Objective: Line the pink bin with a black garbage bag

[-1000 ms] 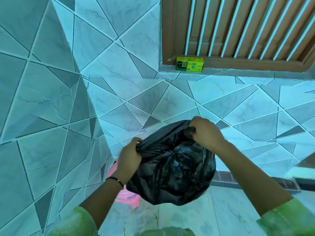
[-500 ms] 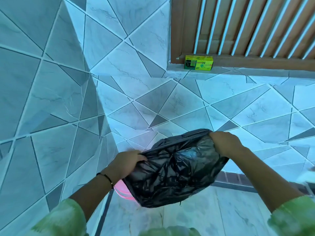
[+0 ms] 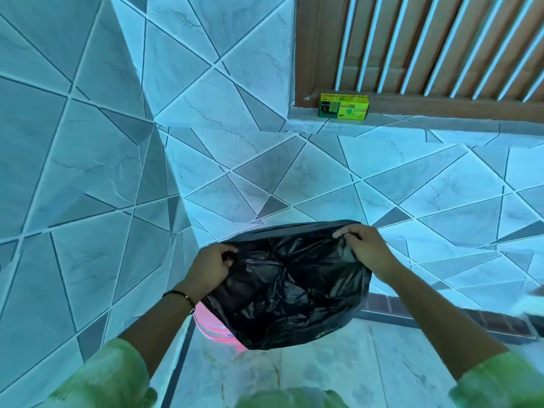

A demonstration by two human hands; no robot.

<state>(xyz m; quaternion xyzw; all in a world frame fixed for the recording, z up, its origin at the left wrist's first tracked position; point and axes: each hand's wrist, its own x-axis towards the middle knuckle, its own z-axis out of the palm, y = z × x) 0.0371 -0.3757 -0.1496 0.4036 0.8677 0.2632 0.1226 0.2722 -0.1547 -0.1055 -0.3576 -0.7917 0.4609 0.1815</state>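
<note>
Black plastic is the item in hand: the garbage bag (image 3: 290, 287) hangs in the air directly above the pink bin (image 3: 216, 329), hiding most of it; only part of the bin's wall shows below the bag's lower left. Left hand (image 3: 210, 267) is clamped on the bag's mouth edge at the left, right hand (image 3: 363, 248) is pinched on the edge at the right. Compared with a second ago, the hands have drawn apart and the mouth has spread from a bunched gather into a wide opening. Judgement: the bag is now open enough to lower into the bin, but insertion is not yet done. Beyond the bin, a green box (image 3: 343, 106) sits on the window ledge (image 3: 306, 123).
</note>
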